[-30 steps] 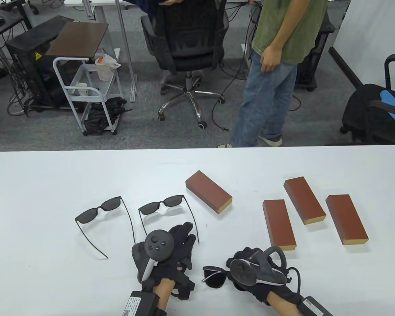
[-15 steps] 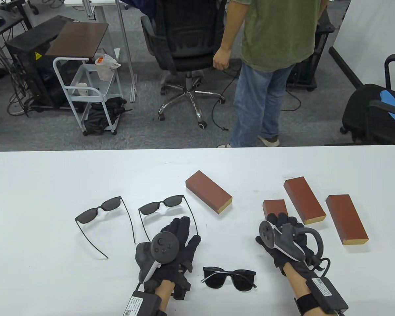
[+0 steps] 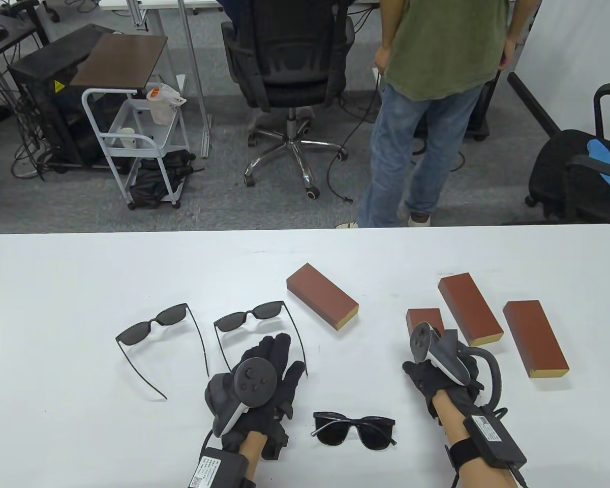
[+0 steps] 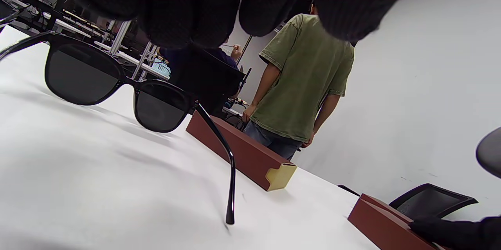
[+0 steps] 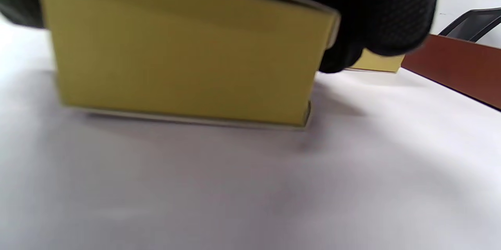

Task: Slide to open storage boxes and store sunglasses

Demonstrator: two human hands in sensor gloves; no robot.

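Near the table's front edge, the right hand has its fingers curled round a storage box, gold end toward the wrist. The left hand rests flat, fingers relaxed, beside folded sunglasses. Judged step: taking up a box; next its inner tray must be slid out against a steady hold.

The left hand in its black sensor glove lay palm-down at about six o'clock on the table, fingers straight and pointing toward one o'clock, the round grey tracker strapped to its back, holding nothing. The right hand, also in a black glove, sat at four o'clock, rolled onto its side, fingers curled around the yellow end of a brown rectangular storage box.
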